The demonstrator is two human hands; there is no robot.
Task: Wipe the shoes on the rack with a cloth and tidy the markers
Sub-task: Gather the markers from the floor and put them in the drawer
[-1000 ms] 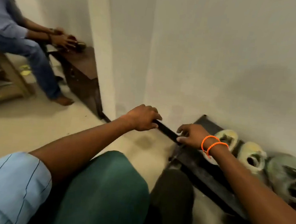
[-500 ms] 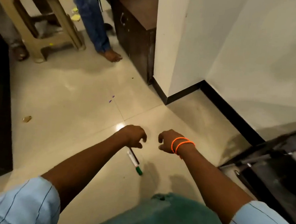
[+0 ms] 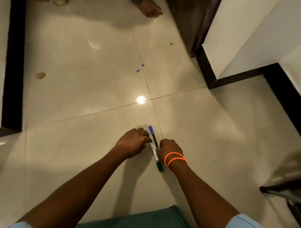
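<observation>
Lying between both hands (image 3: 134,142) (image 3: 170,149), two markers (image 3: 154,148) touch.

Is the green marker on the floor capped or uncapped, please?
Capped: the green marker lies flat on the floor tiles, its green cap seated on the near end.

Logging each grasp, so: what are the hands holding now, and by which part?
The left hand pinches the green-capped marker at its uncapped end. The right hand meets both markers mid-barrel, including the blue-capped marker; its grip is unclear.

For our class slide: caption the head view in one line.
Both hands, left hand and right hand, line up a green-capped marker and a blue-capped marker on the tiled floor.
</observation>
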